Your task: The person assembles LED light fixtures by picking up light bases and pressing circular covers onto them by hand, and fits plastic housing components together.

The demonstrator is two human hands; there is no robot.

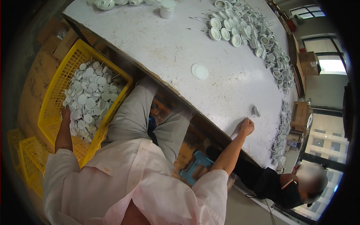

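Note:
My right hand (246,127) is closed over the table, its fingers pinched on the thin wire of a small white downlight (256,111). The round body of that light stands out just beyond the fingers, tilted on its side. My left hand (65,113) reaches into a yellow plastic basket (49,99), against the near-left side of a heap of white round light parts (90,95). Its fingers are mostly hidden by the heap, so what they touch is not clear. Two overlapping white discs (200,71) lie flat on the table between the hands and the far side.
Many wired white downlights (234,28) are piled along the table's far and right side. A white tub (167,9) stands at the back. Yellow crates (32,150) sit at the left, a blue stool (195,167) below the table. A person in dark clothes (275,185) is at right.

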